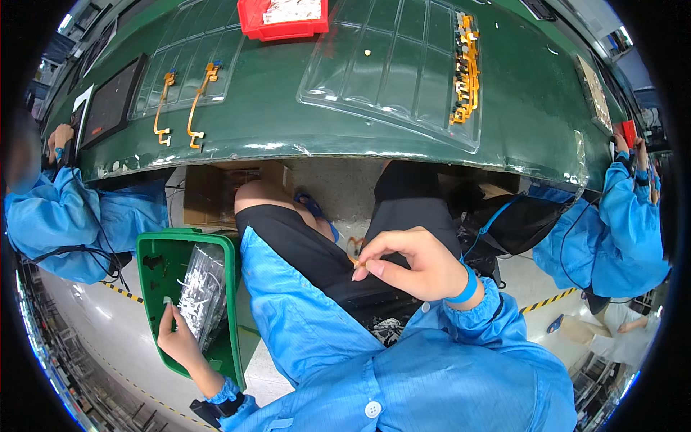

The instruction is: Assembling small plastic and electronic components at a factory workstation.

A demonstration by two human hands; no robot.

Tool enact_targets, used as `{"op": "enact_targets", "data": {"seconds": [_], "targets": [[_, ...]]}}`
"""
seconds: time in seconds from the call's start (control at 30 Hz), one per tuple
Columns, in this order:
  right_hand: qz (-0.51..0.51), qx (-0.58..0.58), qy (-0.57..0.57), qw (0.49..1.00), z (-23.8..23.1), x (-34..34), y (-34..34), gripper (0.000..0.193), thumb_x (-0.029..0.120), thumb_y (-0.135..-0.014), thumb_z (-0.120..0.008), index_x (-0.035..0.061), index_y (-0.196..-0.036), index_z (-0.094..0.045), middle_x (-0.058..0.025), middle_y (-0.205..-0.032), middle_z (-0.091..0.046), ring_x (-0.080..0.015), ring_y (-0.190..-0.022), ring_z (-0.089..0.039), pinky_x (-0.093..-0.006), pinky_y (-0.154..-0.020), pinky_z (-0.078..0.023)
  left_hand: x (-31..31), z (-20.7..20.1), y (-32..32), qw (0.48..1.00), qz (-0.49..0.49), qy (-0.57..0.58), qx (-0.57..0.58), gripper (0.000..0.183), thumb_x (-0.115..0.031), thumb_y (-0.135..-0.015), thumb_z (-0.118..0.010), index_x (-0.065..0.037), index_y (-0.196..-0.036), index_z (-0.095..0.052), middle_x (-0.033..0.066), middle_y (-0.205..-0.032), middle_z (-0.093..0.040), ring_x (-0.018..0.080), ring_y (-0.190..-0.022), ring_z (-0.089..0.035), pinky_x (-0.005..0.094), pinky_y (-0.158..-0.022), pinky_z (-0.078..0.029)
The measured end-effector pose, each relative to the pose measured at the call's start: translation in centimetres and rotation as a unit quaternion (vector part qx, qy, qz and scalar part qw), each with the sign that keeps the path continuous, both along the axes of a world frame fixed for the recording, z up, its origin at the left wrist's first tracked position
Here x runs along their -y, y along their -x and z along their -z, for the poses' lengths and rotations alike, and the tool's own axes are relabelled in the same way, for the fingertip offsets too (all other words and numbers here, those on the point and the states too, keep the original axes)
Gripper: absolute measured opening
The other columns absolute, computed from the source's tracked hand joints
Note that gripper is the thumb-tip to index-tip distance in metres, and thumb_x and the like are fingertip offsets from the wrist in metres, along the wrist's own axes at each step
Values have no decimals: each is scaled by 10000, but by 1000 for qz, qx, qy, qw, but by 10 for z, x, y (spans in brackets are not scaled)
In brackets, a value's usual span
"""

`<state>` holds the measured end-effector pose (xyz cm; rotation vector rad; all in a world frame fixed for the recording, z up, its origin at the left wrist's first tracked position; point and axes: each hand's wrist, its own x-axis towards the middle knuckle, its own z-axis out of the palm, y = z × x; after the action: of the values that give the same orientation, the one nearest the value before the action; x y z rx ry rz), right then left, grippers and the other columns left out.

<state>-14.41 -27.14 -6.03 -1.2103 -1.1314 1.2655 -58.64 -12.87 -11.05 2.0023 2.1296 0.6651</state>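
My right hand (414,265) is above my lap, its thumb and forefinger closed in a pinch. From the pinch pokes a small orange piece (354,260), coloured like the flex cables on the table; most of it is hidden by the fingers. Lower left, my left hand (181,341) is over the green bin (234,302), fingertips together around a small white piece (167,301). Inside the bin lies a clear plastic tray or bag (201,291) with many white strips. Two orange flex cables (165,108) (198,108) lie apart at the table's left.
On the green table (266,129), a clear compartment tray (392,79) holds a row of orange flex cables (466,72). A red box (282,27) with white pieces stands at the back. Co-workers in blue sit at both sides. A cardboard box (205,194) is under the table.
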Motion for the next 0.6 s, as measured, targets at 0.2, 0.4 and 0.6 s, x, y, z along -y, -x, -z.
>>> {"op": "enact_targets", "data": {"seconds": [0.2, 0.4, 0.6], "targets": [[-27, -39, 23, 999, 0, -7, 0, 127, 39, -934, -571, -15, -1018, -649, -116, -930, -737, -183, -884, -701, -299, -817, -527, 34, 19, -18, 983, 44, 138, -113, 599, -159, -822, -737, 74, -1327, -513, 274, -1444, -439, 411, -1346, -417, 481, -1137, -298], [-85, -74, 16, 994, -6, -10, 7, 119, 24, -930, -578, -30, -1009, -648, -117, -924, -732, -189, -888, -700, -308, -824, -531, 44, -19, -185, 721, 337, 305, 523, 559, -246, -1021, -470, 38, -1475, -310, 235, -1484, -397, 323, -1398, -378, 426, -1168, -262], [-99, -64, 3, 993, -3, -6, -1, 115, 24, -926, -594, -29, -1008, -655, -119, -928, -733, -206, -891, -706, -312, -825, -537, 34, -13, -215, 598, 319, 469, 567, 256, -194, -1022, -517, 30, -1077, -628, 85, -926, -682, 148, -889, -633, 283, -817, -474]]}}
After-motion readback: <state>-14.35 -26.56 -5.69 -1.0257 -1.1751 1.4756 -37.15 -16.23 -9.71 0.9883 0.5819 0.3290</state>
